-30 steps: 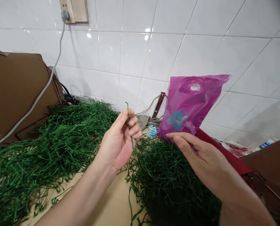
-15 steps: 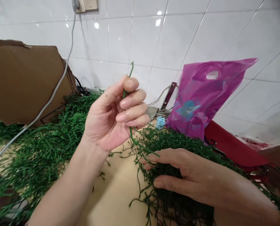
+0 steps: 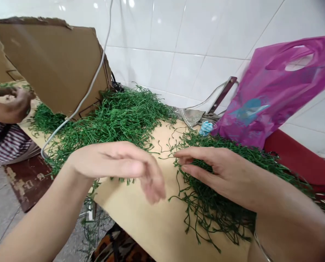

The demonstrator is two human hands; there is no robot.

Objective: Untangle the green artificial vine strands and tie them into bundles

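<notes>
Glare on tiles (image 3: 189, 69), blurry left hand (image 3: 126, 163)

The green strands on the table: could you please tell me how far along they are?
Probably partway: strands lie in a left heap and a right heap, though which is finished I cannot tell. The blurred left hand shows no strand; the right hand is at the right heap. Whichever is unworked, plenty seems left.
</notes>
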